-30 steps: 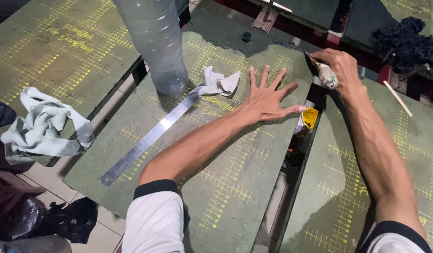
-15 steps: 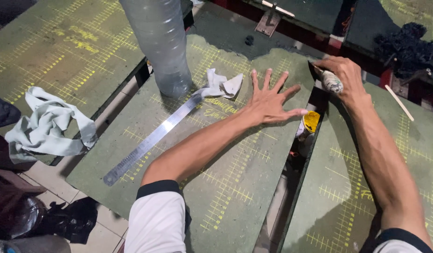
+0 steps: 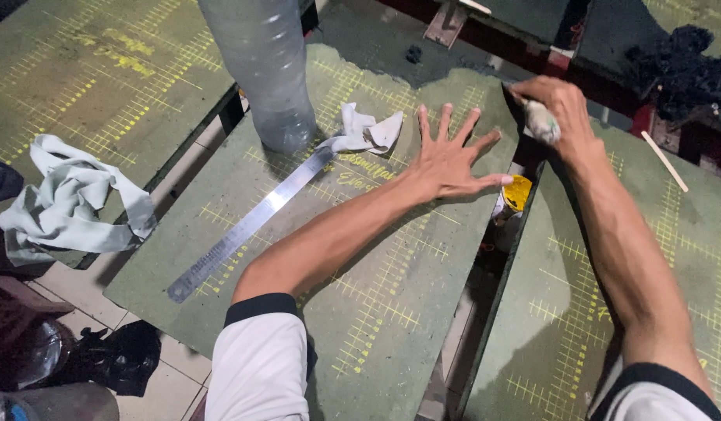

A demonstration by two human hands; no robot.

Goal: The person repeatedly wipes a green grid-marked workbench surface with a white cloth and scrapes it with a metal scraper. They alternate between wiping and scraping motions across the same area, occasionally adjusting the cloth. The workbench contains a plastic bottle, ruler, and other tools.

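Green boards printed with yellow grid marks lay side by side over a tiled floor. Pale cloth lay bunched at the left board's edge. Clear plastic bottle, top cut off by the frame, contents indiscernible. Steel ruler lay diagonal. Crumpled white rag sat beside the bottle. Left hand lay flat, fingers spread. Yellow-lidded container sat half hidden in the gap between boards. Right hand clenched a small wad at the board edge.

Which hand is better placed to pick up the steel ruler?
Left, probably. The left hand lies flat and empty on the green board nearest the ruler; the right hand already grips a small rag.
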